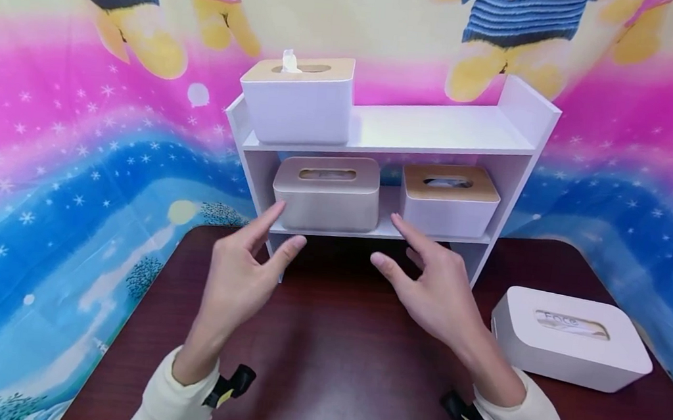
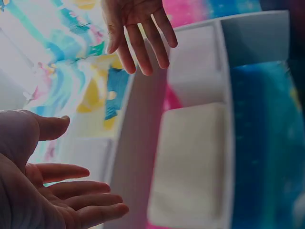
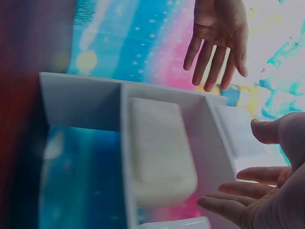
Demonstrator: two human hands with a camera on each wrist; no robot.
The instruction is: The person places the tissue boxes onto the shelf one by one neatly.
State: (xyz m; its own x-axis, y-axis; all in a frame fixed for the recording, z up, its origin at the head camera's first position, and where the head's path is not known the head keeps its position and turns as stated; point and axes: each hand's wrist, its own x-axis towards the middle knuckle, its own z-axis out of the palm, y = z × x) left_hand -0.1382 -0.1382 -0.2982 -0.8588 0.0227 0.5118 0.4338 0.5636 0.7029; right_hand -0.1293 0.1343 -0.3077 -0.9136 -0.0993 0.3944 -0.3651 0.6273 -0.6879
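A beige tissue box [image 1: 332, 206] with an oval slot stands on the middle shelf, at the left. My left hand [image 1: 237, 281] is raised in front of its left side, fingers straight and thumb apart, holding nothing. Facing it, my right hand [image 1: 434, 287] is held up with fingers extended, between the beige box and a white tissue box with a wooden lid [image 1: 453, 212] on the same shelf. Both palms turn toward each other. In the left wrist view the beige box [image 2: 188, 167] lies beyond the left fingertips; the right wrist view shows the box [image 3: 162, 152] too.
The white two-tier shelf [image 1: 438, 129] stands at the back of the dark table [image 1: 348, 369]. On its upper board sits a larger white tissue box [image 1: 299, 111] with a tissue poking out. Beside my right forearm lies another white tissue box [image 1: 568, 360]. A patterned cloth [image 1: 108, 172] hangs behind.
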